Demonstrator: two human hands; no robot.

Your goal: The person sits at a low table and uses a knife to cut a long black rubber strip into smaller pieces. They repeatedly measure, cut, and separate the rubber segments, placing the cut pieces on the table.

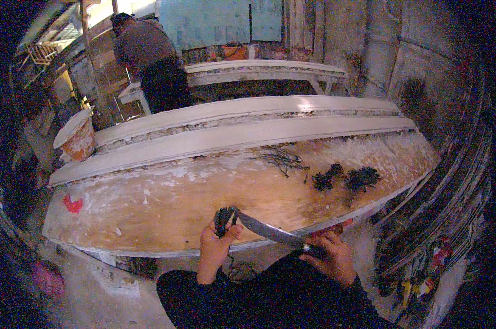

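My left hand (213,248) is closed around a small dark bundle (223,217), held upright over the near edge of a worn wooden table (149,211). My right hand (336,259) grips the dark handle of a long knife (272,232). Its blade slants up to the left, and the tip reaches the bundle's top; whether it cuts in cannot be made out. Dark strands (242,268) hang below my left hand. Farther off on the table lie two black bushy clumps, one (327,176) beside the other (362,178), and some loose dark strands (281,158).
Two long white moulded strips (231,137) run along the table's far side. A stained bucket (79,137) stands at their left end. A person (155,60) is beyond, by a white bench (259,71). Long thin stock (451,192) leans at the right, near scattered coloured items (423,285).
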